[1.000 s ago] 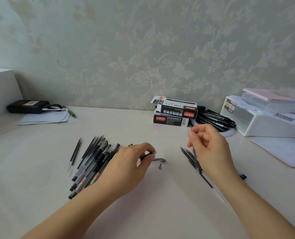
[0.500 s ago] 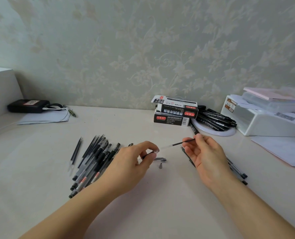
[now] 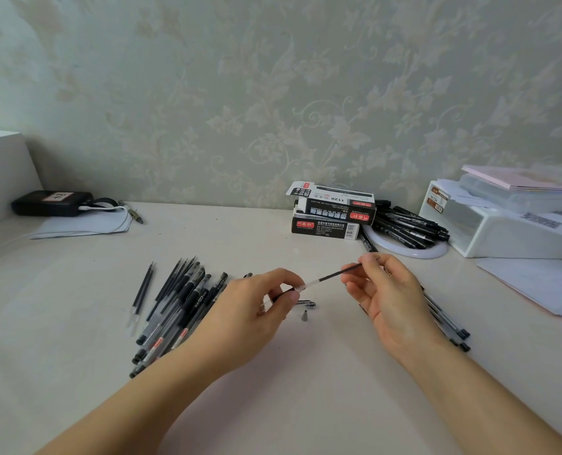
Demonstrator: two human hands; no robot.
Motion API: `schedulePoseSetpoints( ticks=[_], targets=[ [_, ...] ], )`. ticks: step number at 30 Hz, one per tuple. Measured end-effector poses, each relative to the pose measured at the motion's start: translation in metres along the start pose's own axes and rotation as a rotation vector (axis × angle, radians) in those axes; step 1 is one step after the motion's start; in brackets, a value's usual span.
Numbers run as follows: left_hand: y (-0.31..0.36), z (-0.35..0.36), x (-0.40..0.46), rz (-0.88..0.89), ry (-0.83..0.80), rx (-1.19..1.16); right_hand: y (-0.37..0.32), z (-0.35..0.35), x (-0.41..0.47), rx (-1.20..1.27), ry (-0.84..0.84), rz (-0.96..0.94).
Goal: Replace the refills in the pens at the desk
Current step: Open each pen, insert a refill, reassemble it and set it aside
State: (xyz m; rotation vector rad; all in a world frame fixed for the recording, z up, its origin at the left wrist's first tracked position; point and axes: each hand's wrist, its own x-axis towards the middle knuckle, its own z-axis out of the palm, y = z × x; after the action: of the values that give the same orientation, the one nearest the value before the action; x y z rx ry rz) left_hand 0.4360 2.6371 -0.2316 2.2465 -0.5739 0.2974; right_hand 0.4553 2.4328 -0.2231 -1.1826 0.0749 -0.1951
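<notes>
My left hand [image 3: 253, 316] grips a pen barrel [image 3: 284, 294] just above the desk, mostly hidden by the fingers. My right hand [image 3: 388, 297] pinches the far end of a thin black refill [image 3: 330, 276], whose clear near end meets the barrel at my left thumb. A loose pen cap [image 3: 306, 303] and a small grey tip cone [image 3: 304, 315] lie on the desk under the refill. A pile of black pens and refills [image 3: 178, 303] lies left of my left hand. More pens [image 3: 450, 326] lie behind my right hand.
Two stacked black refill boxes [image 3: 332, 213] stand at the back centre, beside a white dish of black pens [image 3: 407, 229]. A white storage box [image 3: 503, 224] with papers sits at the back right. A black device with a cable [image 3: 51, 203] lies back left on paper.
My right hand swung the refill from upright to lying across toward my left hand and brought its clear end to the barrel. My left hand stayed nearly still.
</notes>
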Motion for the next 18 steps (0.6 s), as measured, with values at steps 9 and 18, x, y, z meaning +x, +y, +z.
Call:
schedulePoseSetpoints(
  ticks=[9, 18],
  targets=[
    [-0.003, 0.0, 0.0, -0.013, 0.044, 0.039, 0.012, 0.008, -0.016, -0.948, -0.31, -0.253],
    [-0.007, 0.001, 0.001, 0.001, 0.028, 0.086, 0.018, 0.003, -0.013, -1.119, -0.419, -0.353]
  ],
)
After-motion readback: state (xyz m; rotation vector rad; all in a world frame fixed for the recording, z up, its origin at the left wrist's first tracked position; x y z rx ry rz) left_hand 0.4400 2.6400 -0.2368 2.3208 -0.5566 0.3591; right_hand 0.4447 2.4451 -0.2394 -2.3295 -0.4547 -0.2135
